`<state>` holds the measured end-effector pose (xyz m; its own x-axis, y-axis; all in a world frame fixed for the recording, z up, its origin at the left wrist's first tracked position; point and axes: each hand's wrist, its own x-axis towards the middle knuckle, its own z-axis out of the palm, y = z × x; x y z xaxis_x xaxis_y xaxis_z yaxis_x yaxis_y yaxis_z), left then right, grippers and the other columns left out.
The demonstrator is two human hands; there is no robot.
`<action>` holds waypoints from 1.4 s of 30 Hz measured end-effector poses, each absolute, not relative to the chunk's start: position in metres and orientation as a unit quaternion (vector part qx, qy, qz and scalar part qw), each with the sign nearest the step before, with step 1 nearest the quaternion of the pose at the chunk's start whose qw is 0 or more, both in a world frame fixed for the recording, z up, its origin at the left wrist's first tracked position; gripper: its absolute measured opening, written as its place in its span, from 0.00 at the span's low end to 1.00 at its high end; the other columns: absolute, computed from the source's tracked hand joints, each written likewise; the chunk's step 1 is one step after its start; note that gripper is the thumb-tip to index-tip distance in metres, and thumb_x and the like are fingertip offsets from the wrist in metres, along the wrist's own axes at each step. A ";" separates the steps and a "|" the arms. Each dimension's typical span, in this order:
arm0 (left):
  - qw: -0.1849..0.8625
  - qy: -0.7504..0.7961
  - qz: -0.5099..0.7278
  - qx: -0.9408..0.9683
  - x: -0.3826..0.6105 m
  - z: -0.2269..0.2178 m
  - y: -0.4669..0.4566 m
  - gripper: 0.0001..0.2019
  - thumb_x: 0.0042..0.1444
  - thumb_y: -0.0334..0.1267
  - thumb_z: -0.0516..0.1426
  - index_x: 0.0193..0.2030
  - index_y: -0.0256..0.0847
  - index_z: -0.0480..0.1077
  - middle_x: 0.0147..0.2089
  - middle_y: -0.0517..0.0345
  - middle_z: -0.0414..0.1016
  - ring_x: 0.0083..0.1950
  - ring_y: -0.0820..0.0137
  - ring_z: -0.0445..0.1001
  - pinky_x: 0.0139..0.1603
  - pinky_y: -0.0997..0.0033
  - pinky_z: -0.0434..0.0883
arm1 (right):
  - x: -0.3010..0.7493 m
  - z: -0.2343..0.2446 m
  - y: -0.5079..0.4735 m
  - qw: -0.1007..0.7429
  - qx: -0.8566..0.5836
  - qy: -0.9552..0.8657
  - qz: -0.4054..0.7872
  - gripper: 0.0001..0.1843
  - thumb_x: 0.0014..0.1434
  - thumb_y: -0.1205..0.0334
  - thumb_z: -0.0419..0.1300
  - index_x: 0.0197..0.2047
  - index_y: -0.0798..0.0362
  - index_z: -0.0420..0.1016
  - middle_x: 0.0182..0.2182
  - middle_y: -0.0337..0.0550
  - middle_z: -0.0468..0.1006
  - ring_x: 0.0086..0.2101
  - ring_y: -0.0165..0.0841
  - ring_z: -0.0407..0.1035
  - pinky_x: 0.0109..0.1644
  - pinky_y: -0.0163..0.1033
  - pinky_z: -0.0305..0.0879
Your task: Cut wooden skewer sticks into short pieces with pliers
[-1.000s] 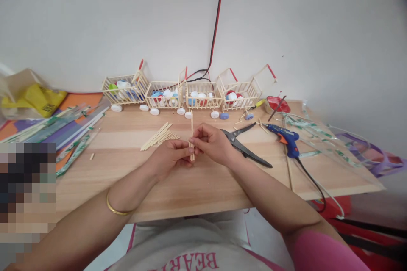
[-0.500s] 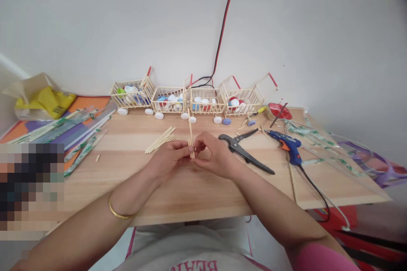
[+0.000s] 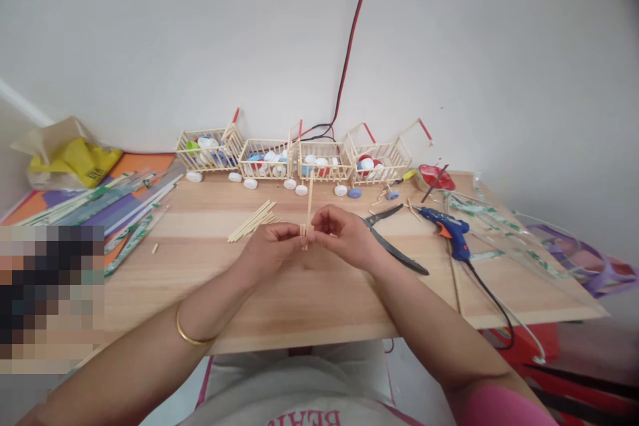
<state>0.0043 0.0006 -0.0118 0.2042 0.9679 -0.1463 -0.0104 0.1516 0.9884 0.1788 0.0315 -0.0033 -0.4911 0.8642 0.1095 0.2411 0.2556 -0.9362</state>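
Above the middle of the table, my left hand (image 3: pixel 272 246) pinches short pale wooden sticks (image 3: pixel 302 229) between thumb and fingers. My right hand (image 3: pixel 342 236) meets it there, closed on a longer wooden stick (image 3: pixel 310 200) that stands nearly upright beside the short ones. Fingertips hide the lower ends, so I cannot tell whether the pieces are joined. A pile of loose wooden sticks (image 3: pixel 254 219) lies just beyond my left hand. Black-handled cutting pliers (image 3: pixel 399 253) rest at my right wrist, partly covered by it.
Several small stick-built carts (image 3: pixel 324 160) holding bottle caps line the wall. At right are a blue glue gun (image 3: pixel 452 229) with its cord and a red bowl (image 3: pixel 436 178). Plastic-wrapped sticks (image 3: pixel 134 233) and a yellow bag (image 3: pixel 80 163) occupy the left. The table's front edge (image 3: pixel 309 344) is near me.
The long stick has shifted right, apart from the short sticks, and stands straighter. My right hand has moved slightly right and now covers more of the pliers.
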 end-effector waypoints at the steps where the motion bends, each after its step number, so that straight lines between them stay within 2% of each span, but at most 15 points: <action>1: 0.567 0.480 0.409 0.529 0.004 -0.012 0.001 0.07 0.46 0.40 0.61 0.30 0.38 0.76 0.29 0.60 0.76 0.33 0.72 0.71 0.37 0.74 0.65 | 0.179 -0.004 0.032 0.333 -0.385 -0.706 0.492 0.12 0.51 0.56 0.63 0.34 0.54 0.68 0.28 0.39 0.72 0.29 0.28 0.67 0.32 0.34 0.63; 6: 0.479 0.500 0.378 0.614 0.003 -0.015 0.002 0.09 0.50 0.41 0.58 0.32 0.39 0.76 0.30 0.59 0.77 0.34 0.70 0.72 0.37 0.74 0.65 | 0.174 -0.004 0.029 0.350 -0.353 -0.673 0.548 0.11 0.50 0.54 0.63 0.30 0.54 0.73 0.26 0.40 0.76 0.30 0.30 0.70 0.35 0.36 0.65; 15: 0.484 0.506 0.372 0.609 0.001 -0.010 0.002 0.12 0.50 0.44 0.58 0.36 0.40 0.77 0.35 0.59 0.79 0.38 0.68 0.74 0.40 0.74 0.67 | 0.176 -0.010 0.035 0.382 -0.363 -0.602 0.599 0.11 0.49 0.55 0.64 0.28 0.54 0.74 0.23 0.38 0.74 0.25 0.26 0.67 0.31 0.33 0.63; 19: 0.375 0.551 0.365 0.650 -0.012 -0.006 0.007 0.14 0.52 0.46 0.56 0.35 0.39 0.76 0.33 0.57 0.77 0.35 0.68 0.73 0.35 0.73 0.66 | 0.182 -0.008 0.040 0.383 -0.401 -0.594 0.583 0.12 0.49 0.54 0.64 0.28 0.55 0.74 0.21 0.36 0.72 0.24 0.25 0.65 0.30 0.32 0.61; 23: 0.204 0.586 0.277 0.734 -0.022 -0.005 0.010 0.15 0.52 0.41 0.55 0.45 0.40 0.73 0.33 0.56 0.77 0.34 0.66 0.72 0.36 0.68 0.65 | 0.187 -0.006 0.044 0.375 -0.422 -0.640 0.522 0.12 0.50 0.53 0.63 0.29 0.54 0.73 0.21 0.38 0.72 0.24 0.27 0.65 0.30 0.33 0.61; 25: 0.127 0.575 0.226 0.776 -0.023 -0.008 0.011 0.14 0.52 0.37 0.54 0.44 0.40 0.73 0.33 0.53 0.76 0.37 0.63 0.71 0.38 0.66 0.65 | 0.187 -0.007 0.045 0.376 -0.418 -0.679 0.472 0.11 0.51 0.54 0.62 0.29 0.54 0.73 0.23 0.39 0.73 0.26 0.28 0.65 0.31 0.34 0.61; 28: 0.070 0.547 0.189 0.813 -0.023 -0.013 0.013 0.10 0.51 0.34 0.54 0.38 0.39 0.75 0.32 0.50 0.75 0.40 0.59 0.69 0.42 0.61 0.64 | 0.184 -0.013 0.047 0.369 -0.405 -0.739 0.392 0.10 0.53 0.56 0.60 0.28 0.54 0.73 0.25 0.40 0.74 0.28 0.29 0.66 0.32 0.34 0.61; 33: 0.063 0.511 0.230 0.826 -0.020 -0.016 0.015 0.08 0.53 0.36 0.54 0.36 0.39 0.74 0.35 0.49 0.76 0.42 0.60 0.69 0.47 0.58 0.63 | 0.181 -0.025 0.049 0.312 -0.405 -0.801 0.313 0.10 0.55 0.58 0.59 0.27 0.55 0.73 0.25 0.39 0.74 0.26 0.28 0.65 0.31 0.33 0.58; 39: 0.119 0.506 0.289 0.804 -0.009 -0.019 0.007 0.08 0.55 0.34 0.52 0.38 0.38 0.71 0.37 0.52 0.76 0.42 0.64 0.70 0.46 0.64 0.65 | 0.181 -0.023 0.046 0.312 -0.377 -0.829 0.269 0.08 0.57 0.60 0.58 0.30 0.55 0.73 0.28 0.39 0.74 0.29 0.27 0.66 0.34 0.32 0.58; 42: 0.152 0.531 0.289 0.782 -0.005 -0.020 0.004 0.08 0.55 0.36 0.52 0.40 0.39 0.69 0.39 0.53 0.75 0.42 0.64 0.71 0.45 0.64 0.65 | 0.181 -0.022 0.045 0.281 -0.376 -0.845 0.257 0.08 0.56 0.60 0.58 0.28 0.55 0.73 0.25 0.39 0.73 0.27 0.27 0.65 0.33 0.32 0.56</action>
<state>-0.0045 0.0038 -0.0203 0.2699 0.9179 0.2908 0.7422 -0.3907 0.5444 0.1808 0.0455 -0.0217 -0.5587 0.7797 0.2825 0.4910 0.5855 -0.6450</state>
